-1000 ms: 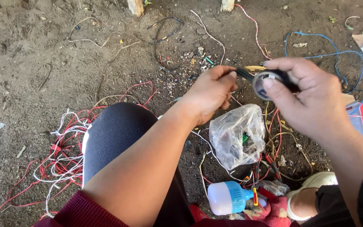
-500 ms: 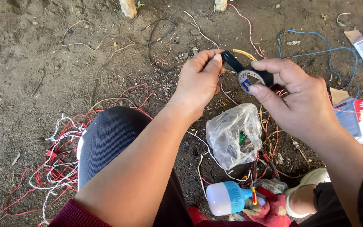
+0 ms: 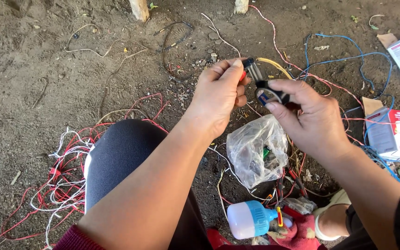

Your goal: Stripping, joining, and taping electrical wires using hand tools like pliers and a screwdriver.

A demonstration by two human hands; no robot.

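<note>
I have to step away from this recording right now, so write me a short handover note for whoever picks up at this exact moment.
Left hand: pinches the free end of a strip of black tape, a bit of red showing at the fingertips.
Right hand: holds the tape roll, strip stretched between both hands.
Around: clear plastic bag of small parts below the hands; blue-and-white bulb near the knee; red and white wires on the dirt at left; small cartons at right.
Done: tape pulled out from the roll.
Left: strip is not yet cut or wrapped onto anything visible.
</note>
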